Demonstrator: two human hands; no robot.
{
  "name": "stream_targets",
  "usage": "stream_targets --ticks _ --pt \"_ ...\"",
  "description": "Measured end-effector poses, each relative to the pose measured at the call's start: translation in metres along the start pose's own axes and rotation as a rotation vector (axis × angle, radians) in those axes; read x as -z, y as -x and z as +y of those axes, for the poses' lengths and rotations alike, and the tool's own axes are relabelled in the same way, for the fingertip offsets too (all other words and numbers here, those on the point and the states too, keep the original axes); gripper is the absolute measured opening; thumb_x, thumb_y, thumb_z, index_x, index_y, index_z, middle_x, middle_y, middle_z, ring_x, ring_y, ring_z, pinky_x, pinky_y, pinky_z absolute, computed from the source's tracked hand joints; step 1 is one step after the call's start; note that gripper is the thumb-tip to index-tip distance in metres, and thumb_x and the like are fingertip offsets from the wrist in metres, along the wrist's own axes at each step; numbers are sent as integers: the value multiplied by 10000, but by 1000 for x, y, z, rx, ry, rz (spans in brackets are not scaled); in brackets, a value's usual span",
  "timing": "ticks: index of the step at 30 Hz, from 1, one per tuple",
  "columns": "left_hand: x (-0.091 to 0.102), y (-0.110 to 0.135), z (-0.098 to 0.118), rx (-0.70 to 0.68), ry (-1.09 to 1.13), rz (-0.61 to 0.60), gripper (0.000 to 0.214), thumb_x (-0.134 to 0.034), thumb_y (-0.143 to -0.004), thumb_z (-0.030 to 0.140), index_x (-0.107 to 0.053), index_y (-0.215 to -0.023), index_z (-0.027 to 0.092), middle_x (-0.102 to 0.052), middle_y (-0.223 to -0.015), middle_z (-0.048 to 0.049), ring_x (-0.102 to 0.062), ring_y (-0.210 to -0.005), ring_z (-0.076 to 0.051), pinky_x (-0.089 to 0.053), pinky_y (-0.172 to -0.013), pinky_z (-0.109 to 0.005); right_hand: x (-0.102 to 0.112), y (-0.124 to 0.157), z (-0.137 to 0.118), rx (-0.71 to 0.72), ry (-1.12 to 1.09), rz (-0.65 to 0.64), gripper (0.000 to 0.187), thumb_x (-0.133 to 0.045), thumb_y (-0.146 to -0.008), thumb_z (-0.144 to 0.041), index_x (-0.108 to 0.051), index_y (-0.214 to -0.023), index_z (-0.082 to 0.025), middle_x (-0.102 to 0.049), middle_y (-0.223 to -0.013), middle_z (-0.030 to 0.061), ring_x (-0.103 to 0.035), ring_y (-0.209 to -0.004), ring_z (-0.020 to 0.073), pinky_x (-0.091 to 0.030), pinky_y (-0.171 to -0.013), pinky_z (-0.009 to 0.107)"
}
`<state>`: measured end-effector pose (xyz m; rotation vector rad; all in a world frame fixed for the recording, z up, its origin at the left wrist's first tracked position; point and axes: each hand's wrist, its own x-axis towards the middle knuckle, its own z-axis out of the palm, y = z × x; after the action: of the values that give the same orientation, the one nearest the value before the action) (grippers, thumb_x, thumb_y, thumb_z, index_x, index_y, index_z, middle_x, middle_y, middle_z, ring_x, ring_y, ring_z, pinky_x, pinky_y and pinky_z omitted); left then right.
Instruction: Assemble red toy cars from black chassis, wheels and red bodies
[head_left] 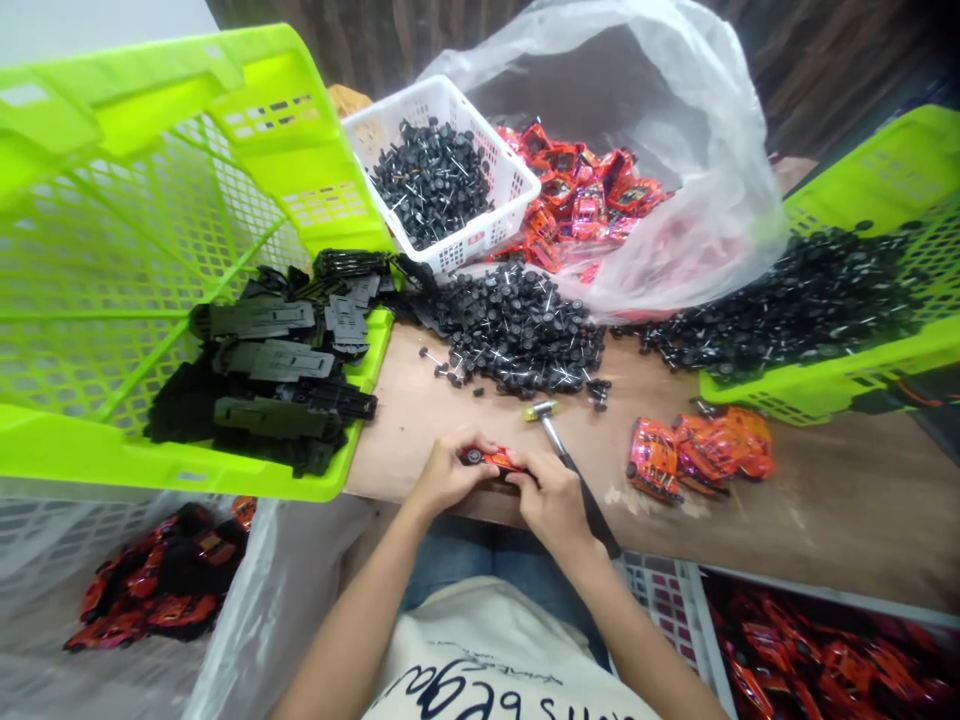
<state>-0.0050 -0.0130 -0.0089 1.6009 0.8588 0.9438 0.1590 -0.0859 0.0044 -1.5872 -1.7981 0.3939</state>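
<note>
My left hand and my right hand pinch a small red toy car between them at the near edge of the wooden table. The car has a black wheel at its left end. My right hand also holds a small hammer, whose black handle runs under the palm and whose yellow-tipped head points away from me. A loose pile of black wheel-and-axle parts lies just beyond the hands.
A tilted green crate on the left holds black chassis plates. A white basket holds more wheels. Red car bodies fill a clear bag. A second green crate sits right. Red bodies lie on the table.
</note>
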Motion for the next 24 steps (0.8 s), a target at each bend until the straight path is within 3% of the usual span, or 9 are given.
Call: stream_targets --ticks 5,8,10,12,14,17,20,22,24 --pt "-8 4 10 3 -56 67 166 -739 -680 272 -659 -777 164 -641 -796 -40 -592 -778 -174 -436 -730 -272 4 -8 0 -75 -103 4 191 -482 -899 -304 -628 -929 -184 -693 -897 62 -636 -839 182 -470 -731 267" --pt "-24 13 22 88 -71 197 195 -714 -705 333 -648 -760 157 -627 -731 -23 -571 -692 -148 -429 -651 -249 6 -20 3 -99 105 126 362 -422 -926 -393 -623 -724 -169 -663 -690 69 -609 -655 167 -407 -615 247" --pt "-35 17 29 181 -21 300 233 -707 -701 365 -644 -769 152 -635 -708 -20 -570 -658 -143 -431 -616 -243 4 -29 5 -86 280 185 461 -351 -952 -359 -606 -622 -163 -624 -581 75 -568 -553 153 -344 -565 253" --pt "-42 15 32 260 23 350 259 -710 -685 382 -644 -773 147 -647 -693 -20 -577 -643 -145 -438 -601 -242 3 -35 7 -108 362 149 469 -317 -963 -315 -633 -655 -158 -623 -570 75 -554 -521 143 -309 -547 256" --pt "-41 9 30 298 9 312 263 -698 -688 394 -649 -764 147 -653 -681 -21 -584 -640 -151 -444 -599 -248 7 -33 9 -171 391 74 424 -317 -966 -314 -658 -762 -167 -644 -627 70 -573 -560 149 -314 -554 250" --pt "-31 -7 21 264 -167 238 208 -679 -700 355 -662 -751 154 -665 -725 -32 -601 -709 -171 -460 -662 -270 22 -11 16 -287 525 22 334 -408 -929 -402 -629 -908 -152 -657 -811 120 -610 -743 211 -374 -624 269" --pt "-20 -20 8 243 -314 206 201 -720 -636 272 -671 -798 165 -675 -810 -41 -611 -792 -192 -472 -725 -292 41 22 25 -414 639 -31 320 -493 -873 -413 -587 -911 -109 -625 -897 196 -597 -858 296 -416 -689 341" --pt "-17 -25 1 276 -315 186 231 -726 -616 247 -667 -824 165 -670 -798 -37 -613 -769 -191 -480 -708 -293 52 44 28 -504 499 -50 296 -434 -894 -379 -563 -922 -114 -625 -846 176 -603 -800 284 -430 -668 350" --pt "-17 -28 -5 306 -294 187 220 -715 -622 239 -663 -821 160 -662 -765 -33 -613 -732 -185 -485 -686 -289 59 63 24 -574 193 9 326 -356 -920 -410 -547 -935 -147 -616 -763 106 -597 -704 228 -442 -622 315"
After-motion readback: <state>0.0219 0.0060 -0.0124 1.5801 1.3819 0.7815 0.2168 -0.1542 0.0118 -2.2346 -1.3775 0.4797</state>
